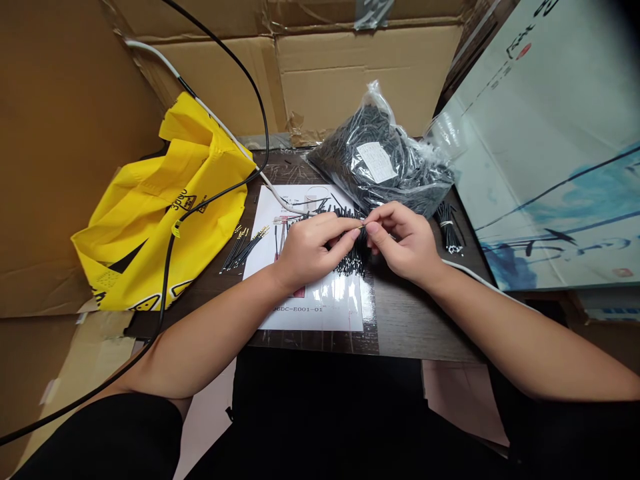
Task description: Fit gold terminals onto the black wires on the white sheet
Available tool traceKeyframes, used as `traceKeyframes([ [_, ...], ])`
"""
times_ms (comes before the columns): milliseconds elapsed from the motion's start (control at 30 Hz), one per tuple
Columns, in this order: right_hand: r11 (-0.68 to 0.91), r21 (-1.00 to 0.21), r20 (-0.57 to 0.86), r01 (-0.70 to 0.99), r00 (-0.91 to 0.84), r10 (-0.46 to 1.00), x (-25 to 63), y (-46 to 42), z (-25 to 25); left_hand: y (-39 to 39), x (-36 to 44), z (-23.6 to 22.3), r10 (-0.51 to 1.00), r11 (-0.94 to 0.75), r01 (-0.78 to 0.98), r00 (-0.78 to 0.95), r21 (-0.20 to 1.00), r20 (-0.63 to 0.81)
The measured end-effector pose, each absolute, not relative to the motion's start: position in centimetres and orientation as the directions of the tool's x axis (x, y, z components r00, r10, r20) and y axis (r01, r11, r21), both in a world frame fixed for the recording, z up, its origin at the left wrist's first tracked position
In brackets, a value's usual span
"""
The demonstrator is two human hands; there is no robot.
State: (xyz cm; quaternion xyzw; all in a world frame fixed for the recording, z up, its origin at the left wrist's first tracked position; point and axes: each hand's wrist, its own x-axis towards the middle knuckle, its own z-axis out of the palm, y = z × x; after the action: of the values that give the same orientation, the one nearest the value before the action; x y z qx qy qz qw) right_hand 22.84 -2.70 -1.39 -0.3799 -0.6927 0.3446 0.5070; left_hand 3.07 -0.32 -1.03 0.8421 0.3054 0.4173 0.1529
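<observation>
A short wire (361, 227) with a small golden tip is held above the middle of the worktop (420, 320), between the two hands. The right hand (413, 243) pinches it with the thumb and first fingers (381, 217), and this pinch is very narrow, probably because the wire is so thin. The left hand (311, 252) comes from the other side, and its fingers (340, 230) are also narrow and reach to the same place, but I cannot tell if they hold the wire or only touch it. Both hands are close together, which seems to give steady control of so small a piece.

Under the hands lies a loose pile of black wires (350, 263), on a printed paper sheet (305, 313). The sheet lies near the front edge, in easy reach of the person. At the left part of the sheet are some gold-tipped wires (245, 248), laid side by side with tips in one direction, maybe for keeping them in order. Near the right edge is a tied bundle of wires (449, 227).

Behind, at the far edge, sits a plastic bag (380, 163) full of black wires. A yellow bag (155, 207) lies at the left side, and a black cable (165, 287) crosses over it.
</observation>
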Motion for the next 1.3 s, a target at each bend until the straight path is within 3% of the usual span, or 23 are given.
traceKeyframes([
  [233, 0.56, -0.769, 0.52, 0.309, -0.207, 0.829, 23.1, -2.6, -1.2, -0.3, 3.0, -1.1, 0.653, -0.758, 0.418, 0.477, 0.501, 0.588],
  [500, 0.709, -0.457, 0.651, 0.536, -0.341, 0.678, 23.9, -2.4, -0.5, -0.3, 2.9, -1.1, 0.652, -0.758, 0.442, 0.514, 0.479, 0.557],
  [767, 0.591, -0.677, 0.556, 0.439, -0.222, 0.801, 23.1, -2.8, -0.5, -0.3, 2.9, -1.3, 0.624, -0.78, 0.448, 0.521, 0.436, 0.582],
  [1167, 0.609, -0.636, 0.629, 0.473, -0.139, 0.765, 22.8, -3.1, -0.6, -0.3, 2.9, -1.2, 0.639, -0.769, 0.433, 0.497, 0.47, 0.587],
  [1300, 0.599, -0.674, 0.604, 0.432, -0.145, 0.784, 22.8, -3.1, -0.6, -0.4, 3.0, -1.2, 0.638, -0.77, 0.429, 0.488, 0.473, 0.596],
])
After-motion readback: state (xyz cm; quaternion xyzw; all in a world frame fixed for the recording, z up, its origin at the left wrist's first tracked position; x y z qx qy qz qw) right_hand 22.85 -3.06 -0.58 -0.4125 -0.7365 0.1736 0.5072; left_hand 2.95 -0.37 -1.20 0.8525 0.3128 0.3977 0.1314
